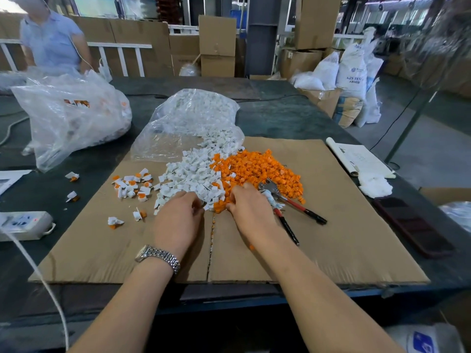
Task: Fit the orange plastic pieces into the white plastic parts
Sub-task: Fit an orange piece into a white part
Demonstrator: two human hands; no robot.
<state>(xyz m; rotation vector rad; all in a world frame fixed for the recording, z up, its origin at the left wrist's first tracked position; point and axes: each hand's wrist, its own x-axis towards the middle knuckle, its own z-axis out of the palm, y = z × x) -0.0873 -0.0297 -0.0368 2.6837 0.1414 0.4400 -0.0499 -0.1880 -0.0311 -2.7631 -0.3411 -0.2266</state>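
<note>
Both hands work the heaps on the cardboard [331, 225]: left hand [178, 220] curled into the white parts [188, 177], right hand [251, 210] curled into the orange pieces [254, 169]; what either holds, I cannot tell.

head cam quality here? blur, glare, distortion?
Head view: wide-angle bending at the edges, table edge curves; centre sharp, orange pile and white pile crisp; both hands, left hand, right hand, slightly soft; glare on clear bag; soft even light, faint shadows.

Bare cardboard [331, 225] lies open near both hands; pliers [288, 203] obstruct the right, assembled parts [132, 186] the left.
</note>
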